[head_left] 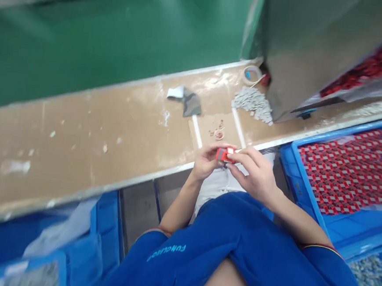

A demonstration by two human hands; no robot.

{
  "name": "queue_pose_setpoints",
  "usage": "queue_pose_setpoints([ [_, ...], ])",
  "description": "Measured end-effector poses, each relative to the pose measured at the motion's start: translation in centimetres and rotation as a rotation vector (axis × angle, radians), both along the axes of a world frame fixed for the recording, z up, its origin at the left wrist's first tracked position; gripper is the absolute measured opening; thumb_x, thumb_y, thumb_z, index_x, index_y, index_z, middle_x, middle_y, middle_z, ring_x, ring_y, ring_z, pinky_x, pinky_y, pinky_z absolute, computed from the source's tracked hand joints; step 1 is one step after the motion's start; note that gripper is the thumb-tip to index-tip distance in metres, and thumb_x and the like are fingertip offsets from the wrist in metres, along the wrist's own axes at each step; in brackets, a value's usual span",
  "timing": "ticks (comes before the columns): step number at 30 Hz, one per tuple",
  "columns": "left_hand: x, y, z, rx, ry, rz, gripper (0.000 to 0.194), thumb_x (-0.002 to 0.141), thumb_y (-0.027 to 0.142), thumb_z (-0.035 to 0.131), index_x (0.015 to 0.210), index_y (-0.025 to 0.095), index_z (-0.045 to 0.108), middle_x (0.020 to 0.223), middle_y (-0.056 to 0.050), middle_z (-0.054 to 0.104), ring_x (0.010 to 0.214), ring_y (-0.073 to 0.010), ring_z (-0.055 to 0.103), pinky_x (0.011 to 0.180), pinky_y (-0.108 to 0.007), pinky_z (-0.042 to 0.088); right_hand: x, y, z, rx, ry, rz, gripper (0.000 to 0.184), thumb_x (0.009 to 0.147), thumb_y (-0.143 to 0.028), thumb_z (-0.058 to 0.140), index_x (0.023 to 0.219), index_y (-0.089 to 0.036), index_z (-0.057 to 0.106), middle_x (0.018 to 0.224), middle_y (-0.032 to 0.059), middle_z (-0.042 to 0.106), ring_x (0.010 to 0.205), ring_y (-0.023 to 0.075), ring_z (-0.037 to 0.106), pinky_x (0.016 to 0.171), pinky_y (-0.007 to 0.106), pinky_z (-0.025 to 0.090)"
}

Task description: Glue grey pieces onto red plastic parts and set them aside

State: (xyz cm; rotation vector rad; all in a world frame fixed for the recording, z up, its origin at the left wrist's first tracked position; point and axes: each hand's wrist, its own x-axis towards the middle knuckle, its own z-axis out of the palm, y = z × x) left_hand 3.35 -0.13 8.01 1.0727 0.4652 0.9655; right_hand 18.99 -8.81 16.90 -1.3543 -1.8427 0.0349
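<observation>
A small red packet with a white patch [226, 154] is pinched between my left hand [206, 162] and my right hand [253, 174]. Its far end is hidden by my fingers. Both hands hover just over the near edge of the tan workbench [88, 148]. Just beyond them on the bench lies a small round dish [218, 134] holding a few bits. A heap of small grey pieces [252, 103] lies further back.
A blue crate [299, 169] packed with red-and-white packets stands to the right, with another crate of mixed pieces [367, 276] below it. More blue crates [106, 237] sit at lower left. A tape roll [252, 75], camouflage cloth [190, 102] and grey panel [304, 46] are on or behind the bench.
</observation>
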Motion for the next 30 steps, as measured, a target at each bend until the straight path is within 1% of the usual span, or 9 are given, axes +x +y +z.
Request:
queue_pose_setpoints([
  [4,4.1,1.1,2.3,0.209,0.077,-0.111,0.046,0.071,0.041,0.097,0.11,0.022,0.084,0.105,-0.012,0.083,0.098,-0.0233,0.078,0.091,-0.035,0.063,3.8,-2.2,0.6,-0.009,-0.074,-0.198,0.008,0.104,-0.025,0.061,0.104,-0.021,0.068,0.092,0.0058,0.073,0.083,0.0169,0.07,0.076,0.029,0.058],
  [9,13.2,1.1,4.3,0.344,0.145,-0.429,0.046,0.08,0.036,0.091,0.124,0.025,0.08,0.116,-0.012,0.081,0.107,-0.0242,0.077,0.097,-0.036,0.062,10.3,-6.2,0.4,-0.025,0.011,-0.394,0.012,0.105,-0.026,0.06,0.099,-0.02,0.067,0.091,0.0048,0.073,0.082,0.0149,0.07,0.073,0.026,0.056],
  [14,18.7,1.2,4.0,0.354,0.34,-0.57,0.048,0.091,0.044,0.079,0.135,0.024,0.073,0.133,-0.014,0.076,0.11,-0.024,0.076,0.095,-0.036,0.063,23.7,-7.6,-1.3,-0.266,0.011,-0.774,0.023,0.104,-0.029,0.058,0.087,-0.019,0.069,0.084,0.0059,0.071,0.076,0.0171,0.067,0.071,0.028,0.05],
  [17,17.9,2.6,3.2,0.316,0.567,-0.581,0.039,0.096,0.047,0.071,0.124,0.021,0.078,0.119,-0.014,0.081,0.107,-0.0252,0.078,0.099,-0.039,0.062,35.4,-5.2,-2.6,-0.649,-0.047,-1.145,0.021,0.101,-0.03,0.061,0.09,-0.016,0.072,0.096,0.0133,0.076,0.085,0.0236,0.069,0.073,0.031,0.046],
  [22,14.3,3.8,3.0,0.164,0.818,-0.475,0.043,0.094,0.053,0.072,0.122,0.019,0.077,0.119,-0.014,0.082,0.112,-0.0295,0.078,0.101,-0.041,0.062,49.7,0.6,-5.1,-0.777,-0.029,-1.341,0.033,0.104,-0.019,0.052,0.119,0.002,0.072,0.126,0.0321,0.071,0.117,0.033,0.07,0.085,0.037,0.045],
  [24,13.5,3.9,3.4,0.126,0.875,-0.42,0.047,0.093,0.055,0.073,0.122,0.019,0.076,0.12,-0.015,0.082,0.113,-0.0299,0.078,0.102,-0.042,0.062,52.5,1.9,-6.0,-0.8,0.012,-1.335,0.041,0.107,-0.019,0.046,0.123,0.012,0.067,0.13,0.0385,0.066,0.127,0.0338,0.067,0.088,0.04,0.043],
  [26,12.9,3.9,3.9,0.109,0.917,-0.382,0.048,0.093,0.056,0.073,0.123,0.019,0.076,0.121,-0.015,0.082,0.113,-0.0297,0.079,0.102,-0.042,0.063,54.0,2.5,-6.1,-0.825,0.068,-1.334,0.051,0.105,-0.021,0.039,0.094,0.018,0.068,0.129,0.043,0.062,0.133,0.0352,0.063,0.088,0.044,0.04],
  [28,12.4,4.0,4.4,0.113,0.946,-0.378,0.046,0.093,0.054,0.073,0.122,0.019,0.076,0.122,-0.014,0.082,0.112,-0.0292,0.079,0.101,-0.041,0.063,53.9,3.2,-5.0,-0.791,0.115,-1.403,0.064,0.099,-0.027,0.027,0.043,-0.004,0.046,0.13,0.0418,0.06,0.135,0.0387,0.059,0.086,0.049,0.037],
  [30,11.8,4.1,4.8,0.127,0.975,-0.383,0.042,0.094,0.051,0.073,0.122,0.02,0.077,0.12,-0.014,0.082,0.111,-0.0288,0.079,0.1,-0.041,0.064,52.0,4.9,-2.6,-0.633,0.125,-1.481,0.055,0.093,-0.032,0.022,0.042,-0.031,0.004,0.133,0.0346,0.061,0.134,0.0403,0.057,0.086,0.051,0.035],
])
